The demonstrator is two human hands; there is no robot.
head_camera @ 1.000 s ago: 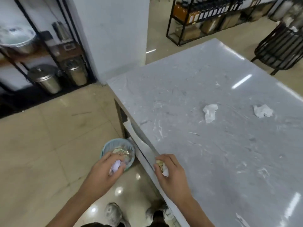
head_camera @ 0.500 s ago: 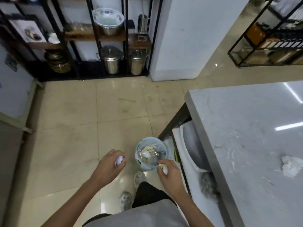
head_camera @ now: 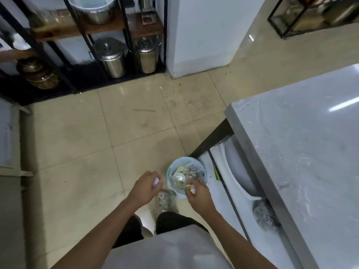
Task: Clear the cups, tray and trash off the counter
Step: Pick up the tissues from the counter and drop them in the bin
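A small light-blue trash bin [head_camera: 171, 171] lined with a clear bag stands on the floor by the counter's corner, holding paper and wrapper scraps. My right hand [head_camera: 198, 195] hovers over the bin's near rim, closed on a crumpled yellowish-white scrap [head_camera: 191, 188]. My left hand [head_camera: 145, 186] is just left of the bin, closed on a small white crumpled tissue [head_camera: 156, 181]. The grey marble counter [head_camera: 303, 152] fills the right side; the part of it in view carries no cups or tray.
A white tray-like basin [head_camera: 239, 175] sits on the shelf under the counter. A black rack [head_camera: 81, 37] with steel pots [head_camera: 112, 57] lines the far wall beside a white pillar [head_camera: 204, 35]. Beige tiled floor [head_camera: 97, 142] lies open to the left. My shoes are below the bin.
The view has swung left and down from the counter to the floor bin. Both hands, still holding their scraps, have come off the counter edge down to the bin.
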